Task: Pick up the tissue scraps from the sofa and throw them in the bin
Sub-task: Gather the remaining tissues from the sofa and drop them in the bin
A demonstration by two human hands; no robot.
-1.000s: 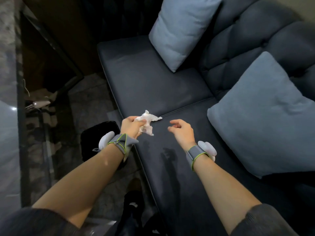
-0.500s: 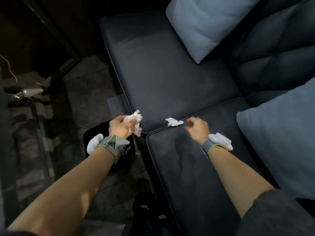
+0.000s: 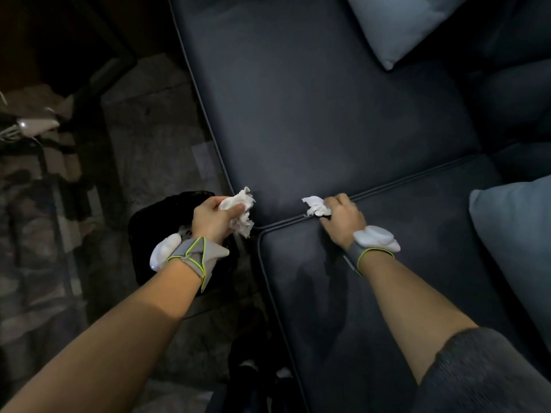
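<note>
My left hand (image 3: 213, 219) is closed around a crumpled bunch of white tissue scraps (image 3: 240, 211), held at the sofa's front edge above the black bin (image 3: 155, 231) on the floor. My right hand (image 3: 341, 220) rests on the seam between two dark blue sofa seat cushions (image 3: 328, 114), its fingers pinching a small white tissue scrap (image 3: 316, 205) that still touches the seat. Grey wristbands with white pods sit on both wrists.
Two light blue pillows lean on the sofa, one at the top right (image 3: 396, 28), one at the right edge (image 3: 518, 242). Left of the sofa is dark tiled floor (image 3: 155, 135) and a glass table edge (image 3: 32, 129). Dark shoes (image 3: 253, 374) show at the bottom.
My right hand has reached forward and closed its fingers on the small scrap at the cushion seam. My left hand with its tissue bunch has shifted slightly toward the bin; the view has tilted down.
</note>
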